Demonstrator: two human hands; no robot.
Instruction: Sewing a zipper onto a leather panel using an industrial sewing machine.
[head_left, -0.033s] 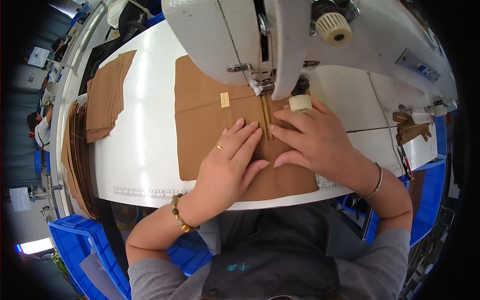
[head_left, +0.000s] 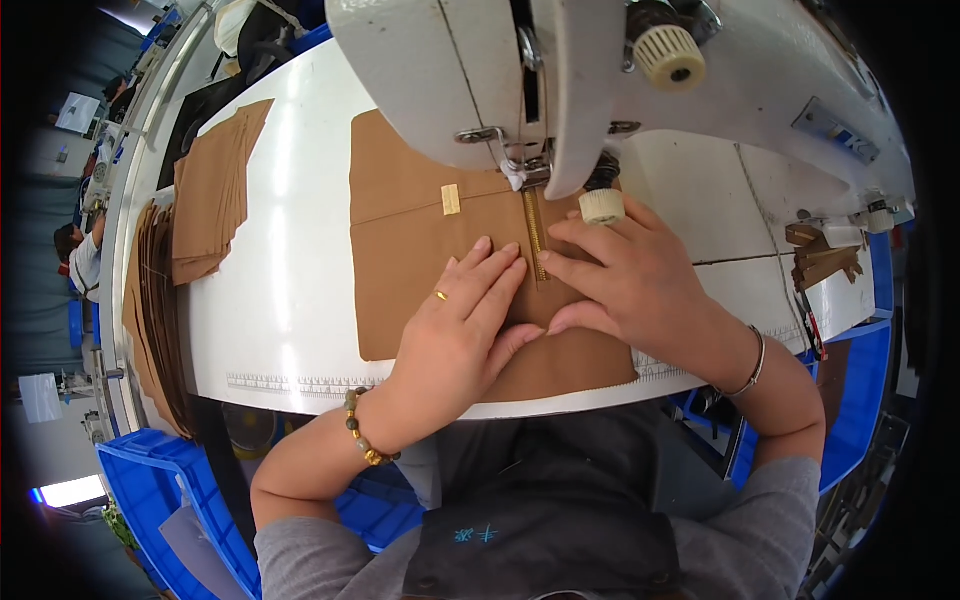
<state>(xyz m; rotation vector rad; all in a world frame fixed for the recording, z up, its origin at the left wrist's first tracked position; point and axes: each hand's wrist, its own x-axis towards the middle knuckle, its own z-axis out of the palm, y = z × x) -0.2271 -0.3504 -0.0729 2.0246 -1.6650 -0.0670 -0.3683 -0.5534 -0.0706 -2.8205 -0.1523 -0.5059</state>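
The brown cloth [head_left: 400, 290] lies flat beneath both hands, with a brass-coloured zip [head_left: 534, 235] running between their fingertips toward the sewing machine [head_left: 440, 80], whose foot comes down just beyond them. The left hand [head_left: 455, 315] is empty-palmed, its fingers close together and laid on the cloth left of the zip, likely to keep it smooth. The right hand [head_left: 625, 270] grips nothing either; its fingers spread a little at the zip's other edge, seemingly to keep the strip straight. The thumbs meet, or nearly so, nearer the body, perhaps steadying the cloth as one sheet. Beyond the left fingertips sits a small yellow tag [head_left: 450, 199]. Further left of that hand, brown pieces [head_left: 220, 190] lie stacked on the table [head_left: 280, 300], probably for easy reach
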